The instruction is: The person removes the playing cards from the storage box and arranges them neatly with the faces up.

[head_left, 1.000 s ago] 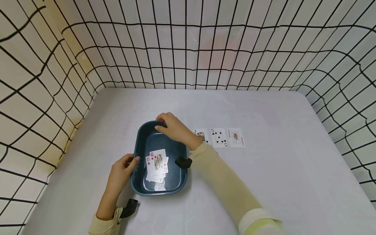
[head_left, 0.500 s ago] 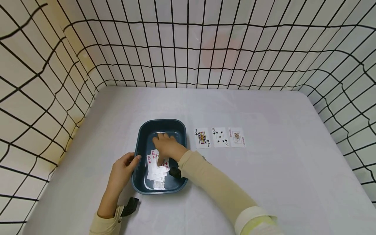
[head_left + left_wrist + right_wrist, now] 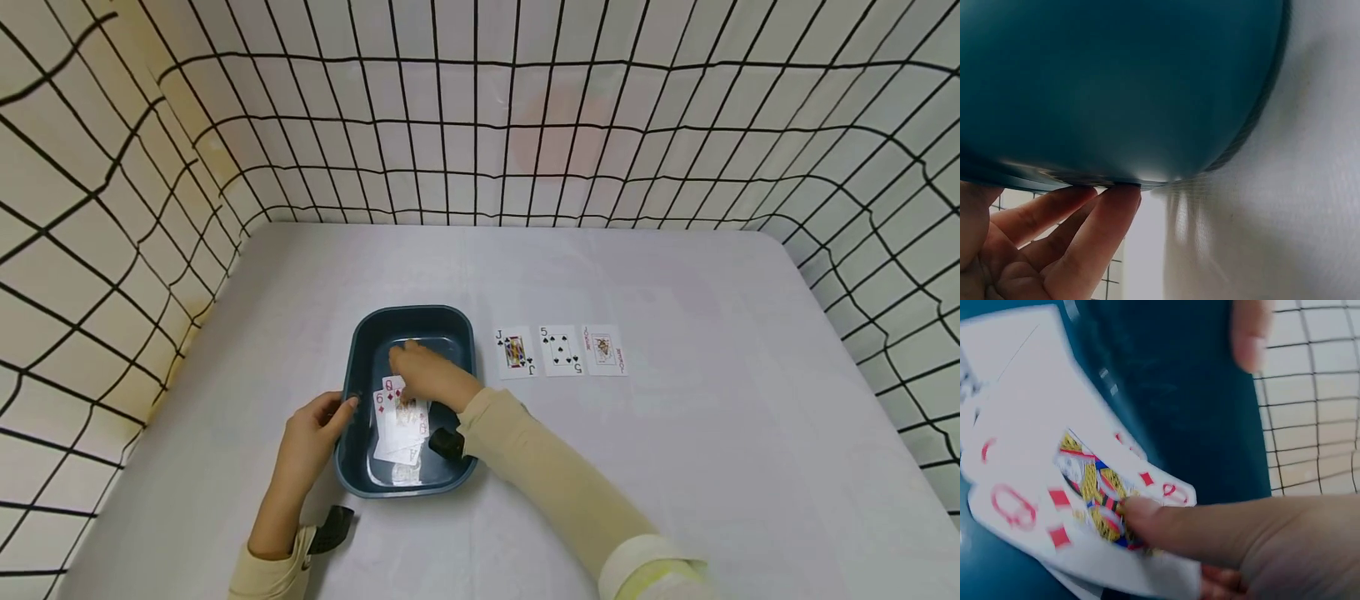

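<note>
A dark blue plastic basin stands on the white-covered table. My left hand holds its left rim, the thumb at the top edge; in the left wrist view the fingers touch the outer wall from below. My right hand reaches into the basin over a loose pile of playing cards, with a six and a queen of diamonds on show. In the right wrist view the thumb presses on the queen of diamonds and fingertips show at the card's edge, pinching it. How many cards are pinched is hidden.
To the right of the basin lie a jack of clubs, a five of spades and a joker in a row. A black wire grid fences the table's back and sides.
My right hand has gone from the basin's far rim down to the cards, and its fingers have drawn in on the queen. The pile has shifted slightly. My left hand stays at the rim.
</note>
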`<state>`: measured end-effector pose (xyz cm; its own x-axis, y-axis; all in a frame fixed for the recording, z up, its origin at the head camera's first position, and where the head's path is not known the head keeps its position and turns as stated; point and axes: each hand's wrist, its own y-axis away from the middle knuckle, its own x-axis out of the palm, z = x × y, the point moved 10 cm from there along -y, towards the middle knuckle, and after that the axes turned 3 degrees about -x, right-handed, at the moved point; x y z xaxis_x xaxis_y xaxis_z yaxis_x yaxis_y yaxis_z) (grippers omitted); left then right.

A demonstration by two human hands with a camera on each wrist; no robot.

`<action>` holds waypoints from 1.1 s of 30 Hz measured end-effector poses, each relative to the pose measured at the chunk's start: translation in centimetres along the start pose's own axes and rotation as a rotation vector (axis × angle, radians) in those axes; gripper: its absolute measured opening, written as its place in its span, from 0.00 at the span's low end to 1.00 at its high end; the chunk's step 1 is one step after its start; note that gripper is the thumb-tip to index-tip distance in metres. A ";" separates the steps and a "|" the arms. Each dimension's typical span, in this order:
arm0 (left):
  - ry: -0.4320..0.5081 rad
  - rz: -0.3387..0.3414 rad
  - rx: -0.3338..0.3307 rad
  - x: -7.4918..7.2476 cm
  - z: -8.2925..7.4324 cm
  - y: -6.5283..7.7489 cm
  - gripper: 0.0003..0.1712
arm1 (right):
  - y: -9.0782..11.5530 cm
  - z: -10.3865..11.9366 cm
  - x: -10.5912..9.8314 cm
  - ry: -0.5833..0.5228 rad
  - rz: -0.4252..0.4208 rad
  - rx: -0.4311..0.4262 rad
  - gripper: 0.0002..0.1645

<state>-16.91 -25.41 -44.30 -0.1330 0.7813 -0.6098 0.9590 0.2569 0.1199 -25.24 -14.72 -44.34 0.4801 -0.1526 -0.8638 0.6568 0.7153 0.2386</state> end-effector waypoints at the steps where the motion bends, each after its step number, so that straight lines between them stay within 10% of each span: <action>1: 0.001 0.001 -0.001 0.0 0.1 0.0 0.23 | 0.0 0.1 0.0 -0.066 0.002 -0.023 0.21; 16: -0.005 -0.003 -0.019 0.1 0.3 0.1 0.22 | 3.6 -1.3 -6.0 -0.644 -0.210 -0.264 0.16; 33: -0.019 -0.016 -0.028 0.2 0.6 -0.1 0.24 | 14.1 -20.7 -10.1 -0.736 -0.446 0.056 0.18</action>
<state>-16.84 -25.61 -44.91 -0.1431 0.7663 -0.6263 0.9495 0.2849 0.1316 -32.81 11.03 -41.41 0.4125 -0.8283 -0.3792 0.8920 0.4518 -0.0165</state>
